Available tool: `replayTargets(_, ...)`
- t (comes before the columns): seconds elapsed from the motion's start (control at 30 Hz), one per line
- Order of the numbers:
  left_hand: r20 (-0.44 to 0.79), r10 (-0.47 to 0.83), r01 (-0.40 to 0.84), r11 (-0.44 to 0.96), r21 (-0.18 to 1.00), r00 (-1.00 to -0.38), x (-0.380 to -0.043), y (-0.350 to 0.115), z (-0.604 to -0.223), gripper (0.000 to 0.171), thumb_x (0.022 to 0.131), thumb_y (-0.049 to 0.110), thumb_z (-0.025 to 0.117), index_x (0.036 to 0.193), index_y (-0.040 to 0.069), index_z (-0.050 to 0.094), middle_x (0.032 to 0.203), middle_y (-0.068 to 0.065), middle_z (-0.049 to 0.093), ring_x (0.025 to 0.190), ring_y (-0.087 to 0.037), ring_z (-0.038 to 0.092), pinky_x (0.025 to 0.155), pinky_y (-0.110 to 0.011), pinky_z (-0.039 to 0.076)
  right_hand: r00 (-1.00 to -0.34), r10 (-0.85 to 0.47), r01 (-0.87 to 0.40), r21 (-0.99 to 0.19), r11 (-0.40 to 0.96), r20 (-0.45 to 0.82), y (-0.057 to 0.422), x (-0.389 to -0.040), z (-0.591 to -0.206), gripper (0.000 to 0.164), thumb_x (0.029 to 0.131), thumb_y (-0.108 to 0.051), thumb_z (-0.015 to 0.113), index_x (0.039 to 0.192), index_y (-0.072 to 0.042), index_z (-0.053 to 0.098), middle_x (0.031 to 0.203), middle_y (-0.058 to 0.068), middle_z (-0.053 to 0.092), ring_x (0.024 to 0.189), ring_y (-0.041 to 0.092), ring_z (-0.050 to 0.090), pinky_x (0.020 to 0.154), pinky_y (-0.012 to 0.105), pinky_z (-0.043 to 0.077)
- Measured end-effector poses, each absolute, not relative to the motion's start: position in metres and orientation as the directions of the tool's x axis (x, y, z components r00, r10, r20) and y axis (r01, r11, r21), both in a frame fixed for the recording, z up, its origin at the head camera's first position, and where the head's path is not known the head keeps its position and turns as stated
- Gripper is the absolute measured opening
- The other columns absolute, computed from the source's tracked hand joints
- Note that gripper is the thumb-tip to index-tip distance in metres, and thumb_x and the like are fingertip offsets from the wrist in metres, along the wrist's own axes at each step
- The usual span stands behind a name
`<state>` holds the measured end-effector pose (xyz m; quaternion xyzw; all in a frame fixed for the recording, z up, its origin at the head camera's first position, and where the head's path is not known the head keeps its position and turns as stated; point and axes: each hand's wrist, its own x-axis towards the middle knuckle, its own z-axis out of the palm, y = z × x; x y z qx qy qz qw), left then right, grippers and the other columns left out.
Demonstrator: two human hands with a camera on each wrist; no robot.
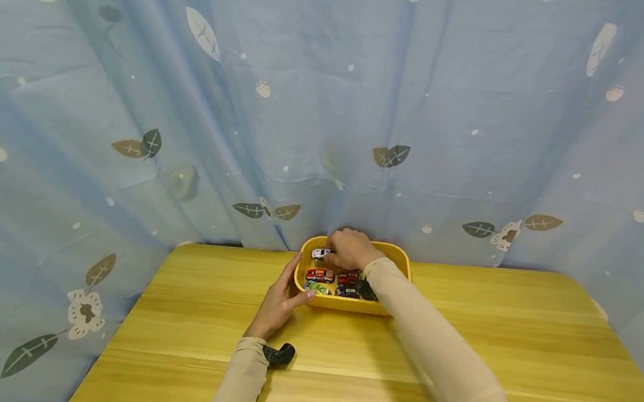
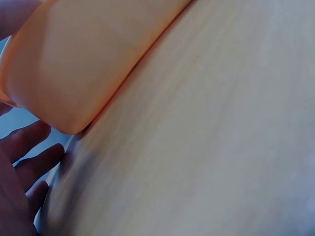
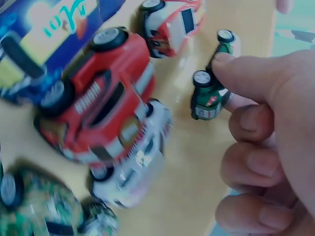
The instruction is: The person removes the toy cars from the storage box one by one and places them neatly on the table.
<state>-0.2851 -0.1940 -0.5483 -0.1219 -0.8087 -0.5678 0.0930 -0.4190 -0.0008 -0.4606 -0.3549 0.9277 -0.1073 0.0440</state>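
Note:
A yellow plastic bin (image 1: 348,305) stands at the back edge of the wooden table, holding several small toy cars. My left hand (image 1: 274,310) holds its front left corner, thumb at the front rim and index finger along the left side. The other fingers are spread below the corner in the left wrist view. Inside the bin, my right hand (image 3: 280,123) pinches a small dark green toy car (image 3: 206,105) between thumb and index finger, the remaining fingers curled. Close by lie a red toy car (image 3: 98,103), a white one (image 3: 130,177) and a red-and-white one (image 3: 172,27).
A camouflage toy car (image 3: 42,204) and a blue and yellow one (image 3: 61,29) are also in the bin. Blue curtain (image 1: 335,95) with leaves and flowers hangs right behind the table (image 1: 520,359). A black strap piece (image 1: 279,355) sits at my left wrist.

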Motion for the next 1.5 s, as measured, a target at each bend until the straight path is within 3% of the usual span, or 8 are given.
replayTargets(0.2,0.261,0.091,0.276,0.354,0.893,-0.961,-0.285,-0.191,-0.549,0.091,0.097,0.029,0.077,0.171,0.026,0.024,0.174,-0.007,0.032,0.159,-0.031,0.036,0.132,-0.052,0.026,-0.741,-0.671,-0.669,-0.117,0.734,0.030,0.016,-0.407,-0.441,0.021,0.102,-0.034,0.073,0.114,-0.019,0.082,0.106,0.001,0.077,0.091,0.020,0.072,0.081,0.042,0.062)
replayTargets(0.43,0.276,0.078,0.286,0.349,0.893,-0.958,-0.283,-0.192,-0.547,0.091,0.097,0.024,0.078,0.171,0.022,0.025,0.173,-0.014,0.033,0.157,-0.038,0.038,0.130,-0.057,0.025,-0.745,-0.665,-0.667,-0.054,0.743,0.060,0.042,-0.397,-0.416,0.025,0.101,-0.032,0.075,0.123,-0.020,0.080,0.117,0.004,0.072,0.110,0.026,0.068,0.092,0.052,0.061)
replayTargets(0.8,0.260,0.082,0.271,0.380,0.884,-0.962,-0.282,-0.192,-0.548,0.092,0.098,0.027,0.078,0.171,0.023,0.023,0.173,-0.015,0.032,0.156,-0.039,0.040,0.130,-0.058,0.025,-0.795,-0.605,-0.607,-0.043,0.794,0.056,0.103,-0.397,-0.400,0.012,0.101,-0.026,0.075,0.108,-0.017,0.080,0.107,0.003,0.079,0.102,0.026,0.073,0.085,0.051,0.063)
replayTargets(1.07,0.267,0.080,0.277,0.373,0.885,-0.960,-0.284,-0.192,-0.549,0.092,0.097,0.027,0.079,0.171,0.024,0.024,0.173,-0.014,0.034,0.156,-0.039,0.039,0.131,-0.057,0.025,-0.828,-0.548,-0.553,-0.013,0.833,0.123,0.157,-0.395,-0.407,0.015,0.099,-0.021,0.078,0.113,-0.016,0.080,0.110,0.005,0.076,0.102,0.029,0.071,0.079,0.051,0.063)
replayTargets(1.33,0.254,0.083,0.267,0.371,0.890,-0.964,-0.285,-0.193,-0.543,0.092,0.098,0.019,0.077,0.172,0.017,0.021,0.173,-0.019,0.030,0.157,-0.041,0.036,0.131,-0.056,0.023,-0.832,-0.527,-0.535,0.000,0.845,0.173,0.194,-0.397,-0.430,0.008,0.096,-0.018,0.080,0.102,-0.014,0.078,0.102,0.009,0.074,0.096,0.032,0.069,0.076,0.053,0.063)
replayTargets(1.5,0.227,0.112,0.253,0.391,0.885,-0.967,-0.272,-0.185,-0.521,0.092,0.099,0.015,0.076,0.170,0.006,0.019,0.172,-0.025,0.028,0.156,-0.045,0.035,0.130,-0.057,0.024,-0.839,-0.514,-0.524,-0.012,0.852,0.179,0.208,-0.393,-0.447,0.011,0.093,-0.016,0.081,0.102,-0.011,0.077,0.101,0.011,0.075,0.096,0.035,0.069,0.076,0.057,0.063)
